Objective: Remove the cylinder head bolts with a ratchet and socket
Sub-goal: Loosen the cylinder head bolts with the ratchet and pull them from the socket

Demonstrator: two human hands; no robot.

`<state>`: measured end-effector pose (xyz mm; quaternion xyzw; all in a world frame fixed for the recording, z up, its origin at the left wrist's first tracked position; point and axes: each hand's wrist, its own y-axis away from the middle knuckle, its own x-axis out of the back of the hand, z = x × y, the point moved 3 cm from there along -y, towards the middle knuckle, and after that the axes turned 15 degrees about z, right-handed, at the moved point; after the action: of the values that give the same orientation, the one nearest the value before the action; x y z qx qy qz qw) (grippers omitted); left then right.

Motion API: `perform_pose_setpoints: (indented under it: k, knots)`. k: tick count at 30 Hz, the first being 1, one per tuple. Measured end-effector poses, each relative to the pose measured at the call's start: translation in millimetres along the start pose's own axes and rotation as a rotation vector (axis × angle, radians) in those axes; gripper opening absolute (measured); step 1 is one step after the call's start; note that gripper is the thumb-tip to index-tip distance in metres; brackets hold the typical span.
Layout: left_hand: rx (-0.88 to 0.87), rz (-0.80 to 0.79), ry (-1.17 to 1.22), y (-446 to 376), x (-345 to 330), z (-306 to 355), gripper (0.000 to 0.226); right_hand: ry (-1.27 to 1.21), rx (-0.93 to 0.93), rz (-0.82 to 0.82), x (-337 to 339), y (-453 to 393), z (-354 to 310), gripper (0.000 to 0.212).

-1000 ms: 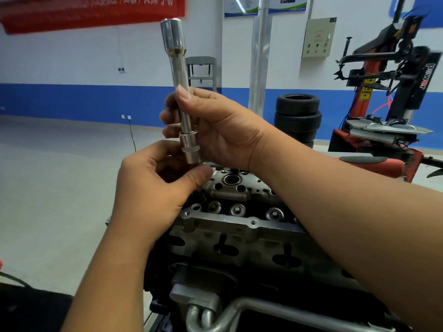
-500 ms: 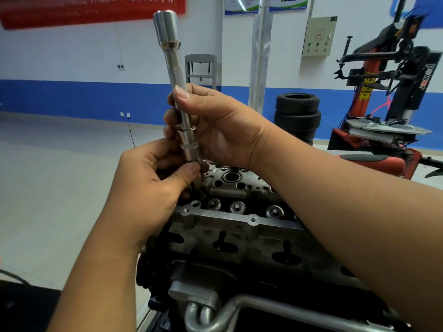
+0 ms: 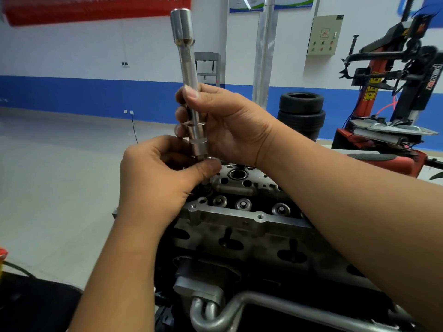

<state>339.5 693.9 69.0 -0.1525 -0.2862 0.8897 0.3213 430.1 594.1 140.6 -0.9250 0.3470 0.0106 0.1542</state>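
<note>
Lowest in the frame, one curved silver metal pipe (image 3: pixel 239 305) is lying across the front of one grey aluminium cylinder head (image 3: pixel 239 219), which is filling the lower centre. Two hands are meeting above its far end. The left hand (image 3: pixel 158 178) is curling its fingers and pinching with the thumb at the bottom tip of one long polished steel extension bar with a socket (image 3: pixel 191 92); what sits under that thumb is hidden. The right hand (image 3: pixel 227 125) is wrapping thumb and fingers around the bar's shaft, holding it nearly upright at upper centre. Beyond, a pale grey floor is stretching to a white wall with a blue band. Two stacked black tyres (image 3: pixel 301 113) are standing right of centre, one red tyre-changing machine (image 3: pixel 393 111) at right. A red banner (image 3: pixel 96 8) at upper left is carrying unreadable writing.
</note>
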Motion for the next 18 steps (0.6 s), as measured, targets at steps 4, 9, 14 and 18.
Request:
perform_pose_setpoints:
  k: [4,9,14,18]
  knots:
    - [0.056,-0.205,0.092,-0.2,0.7,-2.2,0.019,0.013,-0.002,-0.009,-0.3,0.0,0.5,0.012]
    - [0.007,0.066,-0.080,-0.4,-0.5,0.8,0.031,0.012,0.002,-0.007,-1.0,-0.4,0.1,0.012]
    - [0.096,-0.198,0.111,-0.2,-1.1,-0.6,0.019,0.012,0.000,0.006,1.6,-0.3,-0.5,0.011]
    - [0.040,-0.121,0.038,-3.4,3.4,-1.7,0.029,0.015,-0.005,-0.001,1.2,-1.2,0.9,0.011]
